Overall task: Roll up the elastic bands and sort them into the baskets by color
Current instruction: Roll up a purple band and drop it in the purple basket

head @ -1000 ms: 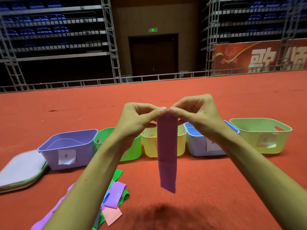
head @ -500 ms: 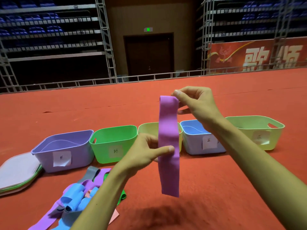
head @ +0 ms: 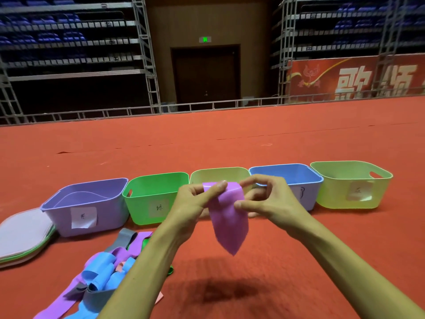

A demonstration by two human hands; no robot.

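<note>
A purple elastic band (head: 228, 217) hangs folded in the air in front of the baskets. My left hand (head: 195, 201) pinches its top left edge between thumb and fingers. My right hand (head: 264, 199) pinches its right side, thumb on the front. Behind stand five baskets in a row: purple (head: 92, 203), green (head: 147, 203), yellow (head: 207, 174), blue (head: 299, 178) and pale green (head: 354, 187). A heap of loose bands (head: 101, 272), blue, purple, grey, green and pink, lies at the lower left, partly under my left forearm.
Everything sits on a red carpet (head: 253, 146). A stack of flat lids (head: 20, 236) lies left of the purple basket. Metal railings and scaffolding with blue seats stand far behind, with a dark door in the middle.
The band hung long from my raised right hand with the left pinching its middle. Now both hands have come down together and the band is shorter, folded over at the top.
</note>
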